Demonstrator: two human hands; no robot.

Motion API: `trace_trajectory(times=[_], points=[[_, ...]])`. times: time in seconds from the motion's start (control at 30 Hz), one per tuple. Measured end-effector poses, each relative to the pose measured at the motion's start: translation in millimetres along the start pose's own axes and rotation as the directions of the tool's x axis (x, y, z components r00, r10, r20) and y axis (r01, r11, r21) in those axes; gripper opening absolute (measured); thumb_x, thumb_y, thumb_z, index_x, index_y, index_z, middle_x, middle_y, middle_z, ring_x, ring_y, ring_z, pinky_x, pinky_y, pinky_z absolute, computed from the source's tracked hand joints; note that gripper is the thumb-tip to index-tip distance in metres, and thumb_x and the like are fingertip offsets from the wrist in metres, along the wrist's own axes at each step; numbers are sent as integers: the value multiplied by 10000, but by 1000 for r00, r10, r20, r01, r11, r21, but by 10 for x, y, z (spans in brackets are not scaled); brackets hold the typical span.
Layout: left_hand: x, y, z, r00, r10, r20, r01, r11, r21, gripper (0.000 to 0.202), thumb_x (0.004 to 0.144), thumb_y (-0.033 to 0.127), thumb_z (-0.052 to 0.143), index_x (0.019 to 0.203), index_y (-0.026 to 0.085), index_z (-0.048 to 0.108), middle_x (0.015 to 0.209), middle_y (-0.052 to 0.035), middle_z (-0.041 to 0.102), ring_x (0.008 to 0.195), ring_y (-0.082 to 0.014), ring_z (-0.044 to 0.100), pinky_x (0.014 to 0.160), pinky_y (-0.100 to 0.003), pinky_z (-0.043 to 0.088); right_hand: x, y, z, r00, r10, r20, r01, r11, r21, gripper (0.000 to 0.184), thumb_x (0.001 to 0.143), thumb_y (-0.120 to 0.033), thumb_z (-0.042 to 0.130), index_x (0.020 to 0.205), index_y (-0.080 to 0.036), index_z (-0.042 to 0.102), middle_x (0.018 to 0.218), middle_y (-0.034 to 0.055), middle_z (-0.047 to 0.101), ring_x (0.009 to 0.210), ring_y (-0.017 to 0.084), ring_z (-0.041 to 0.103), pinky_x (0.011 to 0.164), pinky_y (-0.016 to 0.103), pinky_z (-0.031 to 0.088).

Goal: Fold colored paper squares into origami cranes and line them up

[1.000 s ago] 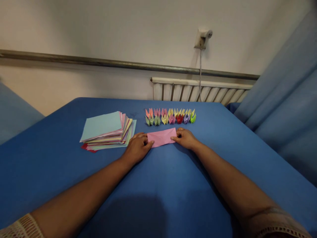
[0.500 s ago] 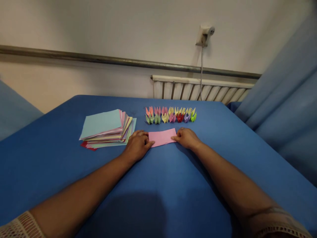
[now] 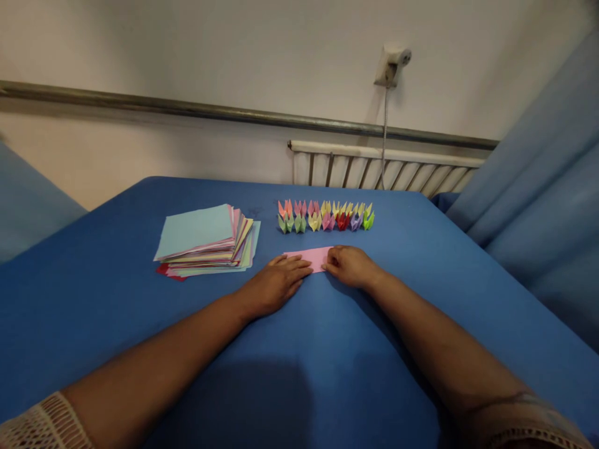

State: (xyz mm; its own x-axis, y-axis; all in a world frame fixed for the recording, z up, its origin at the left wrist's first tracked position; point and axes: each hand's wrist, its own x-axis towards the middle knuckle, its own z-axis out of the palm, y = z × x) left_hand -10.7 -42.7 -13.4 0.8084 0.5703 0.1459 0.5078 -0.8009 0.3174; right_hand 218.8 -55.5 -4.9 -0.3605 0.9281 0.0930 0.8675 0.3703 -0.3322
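A pink sheet of paper (image 3: 317,257), shaped as a narrow rectangle, lies on the blue table (image 3: 299,337) between my hands. My left hand (image 3: 283,279) rests flat across its left part, fingers stretched out and pointing right. At the right end, my right hand (image 3: 350,265) pinches the paper's edge between thumb and curled fingers. Parts of the paper are hidden under both hands. Just beyond it stand two rows of small folded paper cranes (image 3: 328,221) in pink, yellow, green, red and purple.
To the left sits a thick, uneven stack of coloured paper (image 3: 199,232) with a light blue sheet on top. Behind the table are a radiator (image 3: 365,168), a metal rail (image 3: 224,113) and a wall socket (image 3: 389,65) with a cord. A blue curtain (image 3: 538,162) hangs at the right.
My left hand has let go of the paper's left edge and slid right, flattening over it. The right hand still pinches the right end, its fingers now more curled.
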Motion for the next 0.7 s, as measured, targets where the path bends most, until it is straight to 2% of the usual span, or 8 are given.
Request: trace_trajectory(times=[0.07,0.17,0.27,0.37,0.47,0.57,0.63,0.7], points=[[-4,12,-8,1000,2,5,-2,1000,-15,384,927,314,450,1302,312,533,1395,-33,521,1332,-226,415,1130,-472,238,10,23,-1,998,61,0,-61,998,-24,203,853,-372,588,767,-193,631,810,80,654,713,189,575,657,304,367],[-12,37,-37,1000,-6,-2,6,999,-33,378,916,342,470,1282,299,556,1384,-41,531,1322,-238,426,1120,-470,266,23,65,14,974,217,-59,-220,975,-46,210,848,-376,595,921,-182,629,881,110,663,792,228,602,703,325,394],[-11,58,-73,999,1,-50,-4,997,-71,325,898,322,489,1184,254,627,1306,-68,593,1238,-239,509,1075,-442,346,38,134,54,932,303,-199,-318,947,-46,455,792,-483,650,1091,-148,580,1054,159,614,961,267,581,813,360,413],[5,68,-96,995,-24,-97,13,993,-114,243,886,285,486,1024,212,672,1167,-82,657,1110,-226,582,1007,-407,419,68,166,110,936,288,-202,-296,955,-7,558,720,-584,682,1064,-153,597,1070,149,586,1016,272,551,875,381,407],[22,46,-97,982,-125,-144,105,985,-140,196,878,292,484,868,194,654,1104,-83,669,1034,-225,602,936,-392,461,107,147,165,942,298,-154,-289,954,78,484,699,-534,718,995,-167,609,1038,115,588,1011,253,549,879,372,408],[27,-8,-77,959,-214,-188,190,972,-139,200,860,318,502,765,192,626,1107,-86,666,1014,-240,599,915,-409,465,131,134,193,940,306,-151,-284,947,150,575,668,-497,752,1104,-169,571,1117,114,579,1057,251,538,898,373,400],[25,-47,-54,948,-244,-205,224,968,-116,177,844,323,521,798,194,632,1111,-88,662,1012,-249,593,915,-420,462,136,140,189,947,280,-158,-256,954,157,703,657,-515,756,1225,-178,516,1183,123,563,1098,258,522,917,382,389],[24,-79,-29,937,-264,-231,254,965,-70,206,825,336,548,929,185,642,1158,-101,640,1057,-265,574,942,-433,448,134,147,171,956,260,-136,-241,960,141,695,673,-546,735,1234,-192,529,1165,119,576,1083,260,527,912,383,388]])
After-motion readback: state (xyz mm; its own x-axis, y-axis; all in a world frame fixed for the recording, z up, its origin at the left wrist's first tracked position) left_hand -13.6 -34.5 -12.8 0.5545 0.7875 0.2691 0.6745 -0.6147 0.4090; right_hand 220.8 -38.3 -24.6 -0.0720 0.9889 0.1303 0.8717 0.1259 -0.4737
